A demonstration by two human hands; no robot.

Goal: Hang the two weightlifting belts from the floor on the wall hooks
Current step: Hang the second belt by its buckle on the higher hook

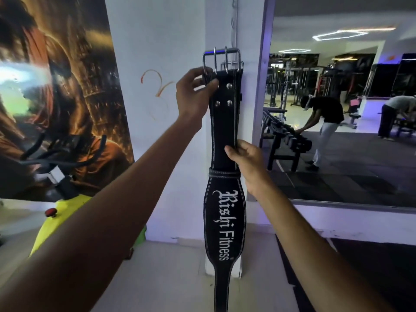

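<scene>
Both forearms reach up and forward from the bottom corners toward a white pillar (157, 64).

Right hand (244, 162): thumb on the face, fingers wrapped behind the right edge of the black belt (225, 131), pinched shut on it at mid-length, just above the keeper loop (224, 172). It appears to steady the strap against swing.

Left hand (192, 95): higher, closed on the belt's top left edge just below the buckle (221, 60), thumb on the face beside the rivets (222, 94).

The belt hangs vertical, flat to the pillar's front. White lettering runs down the wide lower section; the tail drops out of frame at the bottom. The double-prong steel buckle sits at the top, and behind its right side a metal hook (231, 63) shows on the wall. Whether the buckle frame already rests on it I cannot tell.

Step in hand, as I judge it: seating belt 1 of 2 on a hook. Belt 2 is not in view.

Next move calls for: slipping the buckle frame over the hook tip, lowering until it bears the weight, then easing both grips off, lower hand last if the strap swings.

Left background: exercise bike (56, 181) before a wall mural (56, 86). Right: large mirror (337, 154) showing dumbbell rack (286, 140) and 2 people bending.
</scene>
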